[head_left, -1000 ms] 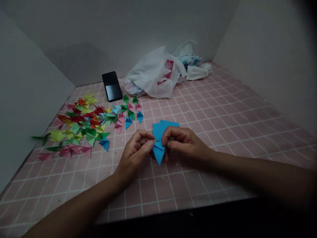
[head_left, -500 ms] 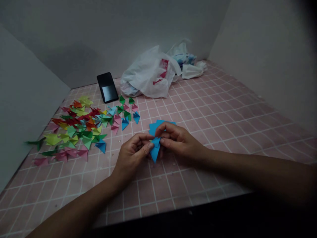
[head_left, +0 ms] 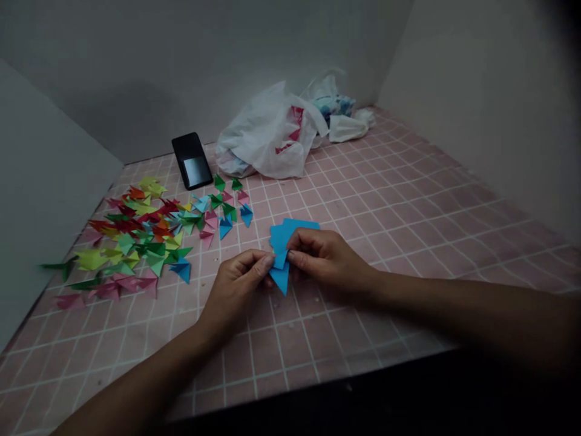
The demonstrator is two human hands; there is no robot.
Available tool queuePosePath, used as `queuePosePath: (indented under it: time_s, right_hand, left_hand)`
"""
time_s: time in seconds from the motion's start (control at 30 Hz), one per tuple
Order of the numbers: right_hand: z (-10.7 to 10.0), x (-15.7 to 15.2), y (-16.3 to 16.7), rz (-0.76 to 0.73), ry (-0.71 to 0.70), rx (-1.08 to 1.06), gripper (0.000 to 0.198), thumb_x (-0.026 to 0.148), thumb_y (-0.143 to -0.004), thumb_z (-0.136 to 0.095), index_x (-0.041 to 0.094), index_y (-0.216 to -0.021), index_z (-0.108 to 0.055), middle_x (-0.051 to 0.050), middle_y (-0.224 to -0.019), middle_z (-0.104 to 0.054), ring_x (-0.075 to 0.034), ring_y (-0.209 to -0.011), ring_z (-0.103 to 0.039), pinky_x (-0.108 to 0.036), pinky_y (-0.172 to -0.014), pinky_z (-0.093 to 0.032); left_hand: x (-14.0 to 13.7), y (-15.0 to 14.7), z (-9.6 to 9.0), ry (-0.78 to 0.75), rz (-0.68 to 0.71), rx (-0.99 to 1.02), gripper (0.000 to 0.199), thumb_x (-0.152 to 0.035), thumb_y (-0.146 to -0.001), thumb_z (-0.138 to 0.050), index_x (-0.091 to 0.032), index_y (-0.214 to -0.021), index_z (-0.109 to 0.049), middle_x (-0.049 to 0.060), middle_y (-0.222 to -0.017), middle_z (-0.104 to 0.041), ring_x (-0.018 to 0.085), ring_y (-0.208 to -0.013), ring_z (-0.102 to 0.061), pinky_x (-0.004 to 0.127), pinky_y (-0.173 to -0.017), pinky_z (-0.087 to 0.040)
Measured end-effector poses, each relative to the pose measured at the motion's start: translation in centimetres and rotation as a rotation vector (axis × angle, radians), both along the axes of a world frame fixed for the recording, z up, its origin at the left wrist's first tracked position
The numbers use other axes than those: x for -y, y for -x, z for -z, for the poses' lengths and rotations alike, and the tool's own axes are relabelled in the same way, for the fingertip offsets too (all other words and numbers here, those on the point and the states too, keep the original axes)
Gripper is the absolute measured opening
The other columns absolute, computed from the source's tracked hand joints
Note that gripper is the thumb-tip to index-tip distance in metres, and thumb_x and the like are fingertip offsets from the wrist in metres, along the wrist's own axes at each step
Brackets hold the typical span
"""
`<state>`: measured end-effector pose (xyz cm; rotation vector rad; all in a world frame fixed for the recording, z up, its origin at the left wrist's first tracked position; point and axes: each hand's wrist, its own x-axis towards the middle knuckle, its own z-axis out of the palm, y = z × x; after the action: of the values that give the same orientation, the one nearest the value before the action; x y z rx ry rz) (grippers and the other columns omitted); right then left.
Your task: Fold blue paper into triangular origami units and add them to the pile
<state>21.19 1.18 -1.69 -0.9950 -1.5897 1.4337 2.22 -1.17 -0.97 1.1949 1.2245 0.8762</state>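
Note:
Between my two hands is a piece of folded blue paper [head_left: 280, 280], its pointed end toward me. My left hand [head_left: 247, 272] pinches its left side between thumb and fingers. On the other side, my right hand [head_left: 318, 257] grips the upper right edge with thumb and forefinger. Several blue paper sheets [head_left: 284, 230] lie just behind, partly covered by my right hand. To the left spreads a heap of small folded paper figures [head_left: 154, 248] in green, yellow, red, pink and blue; a blue folded figure [head_left: 181, 269] lies at its near edge.
A black phone [head_left: 192, 160] leans at the back left, behind the paper figures. White plastic bags [head_left: 267, 133] with red print lie crumpled at the back. A pink tablecloth [head_left: 385, 200] with white grid lines covers the table, with pale walls around it.
My fingers have shifted on the blue paper: its upper part now shows a wider flap between them. My left thumb has moved up. The view has shifted slightly.

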Motion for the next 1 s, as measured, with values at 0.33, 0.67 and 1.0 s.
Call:
queuePosePath:
  time_s: [0.33, 0.67, 1.0]
  right_hand:
    - [0.05, 0.41, 0.38, 0.017, 0.139, -0.119, 0.014, 0.022, -0.088, -0.059, 0.021, -0.075, -0.053, 0.005, -0.057, -0.058, -0.010, -0.048, -0.056, -0.021, -0.047, -0.044]
    - [-0.34, 0.77, 0.45, -0.111, 0.353, -0.105, 0.019, 0.025, -0.088, -0.064, 0.019, -0.073, -0.053, 0.004, -0.051, -0.061, -0.009, -0.042, -0.056, -0.019, -0.043, -0.042]
    - [-0.41, 0.92, 0.61, -0.079, 0.276, -0.036, 0.019, 0.021, -0.089, -0.059, 0.019, -0.071, -0.052, 0.006, -0.050, -0.057, -0.007, -0.040, -0.054, -0.017, -0.041, -0.039]
  left_hand:
    - [0.05, -0.11, 0.32, -0.039, 0.010, -0.043, 0.023, -0.036, -0.083, -0.071, -0.017, -0.069, -0.069, -0.002, -0.061, -0.056, 0.011, -0.059, -0.046, 0.024, -0.058, -0.036]
    - [0.15, -0.16, 0.10, -0.016, -0.082, 0.014, 0.027, -0.037, -0.083, -0.073, -0.017, -0.068, -0.061, -0.005, -0.054, -0.050, 0.008, -0.050, -0.040, 0.022, -0.051, -0.032]
    - [0.36, -0.25, 0.38, 0.093, -0.091, 0.132, 0.033, -0.042, -0.081, -0.076, -0.018, -0.069, -0.056, -0.009, -0.049, -0.044, 0.004, -0.040, -0.034, 0.017, -0.040, -0.024]
